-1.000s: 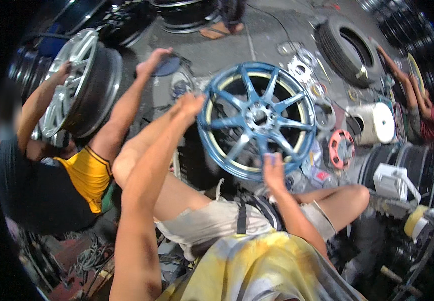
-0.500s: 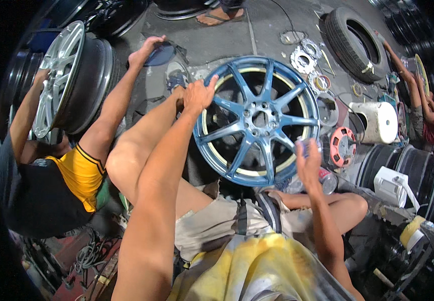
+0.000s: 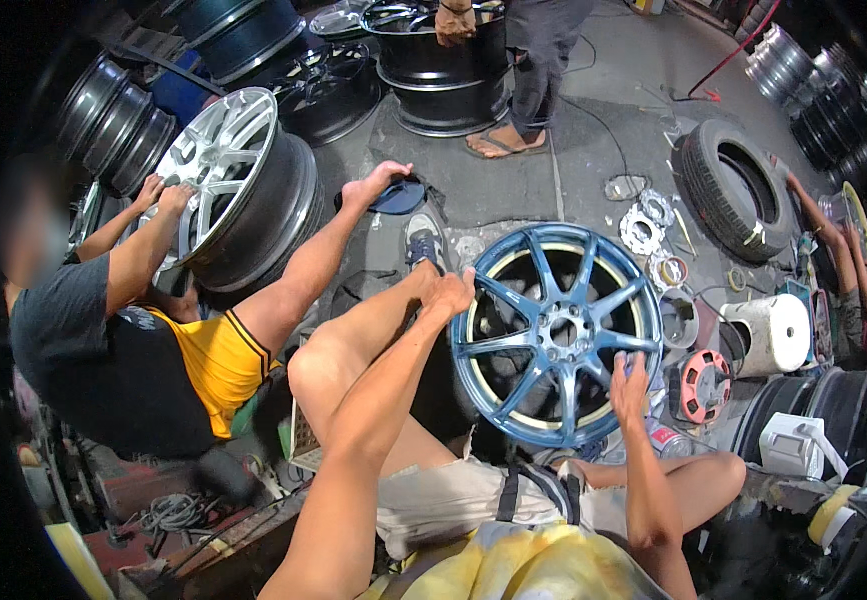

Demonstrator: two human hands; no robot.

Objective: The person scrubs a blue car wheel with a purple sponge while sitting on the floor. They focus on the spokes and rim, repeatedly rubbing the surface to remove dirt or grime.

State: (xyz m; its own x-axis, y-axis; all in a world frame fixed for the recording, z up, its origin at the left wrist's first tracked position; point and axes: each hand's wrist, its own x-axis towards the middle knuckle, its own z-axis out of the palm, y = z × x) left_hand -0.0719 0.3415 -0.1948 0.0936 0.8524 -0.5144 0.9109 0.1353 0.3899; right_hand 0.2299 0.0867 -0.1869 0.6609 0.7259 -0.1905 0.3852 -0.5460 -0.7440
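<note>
A blue alloy wheel rim (image 3: 510,348) with a pale inner ring lies between my legs, its spoked face up. My left hand (image 3: 445,296) is closed on the rim's left edge, the thumb lying on top and the fingers partly hidden. At the right edge my right hand (image 3: 630,388) is closed on a small bluish-purple piece (image 3: 637,362), held against the rim near a spoke end. I cannot make out what kind of thing that piece is.
Left, a co-worker in yellow shorts holds a silver wheel (image 3: 218,165). A standing person and stacked black wheels (image 3: 443,95) are ahead. Right are a tire (image 3: 733,190), a white stool (image 3: 778,335), a red-orange round part (image 3: 703,386), tape rolls (image 3: 672,270) and another person. A cable crosses the floor.
The view has swung left and up, so everything sits farther right and lower. My right hand, blurred beside the rim before, now presses at its right edge. My left hand keeps its hold.
</note>
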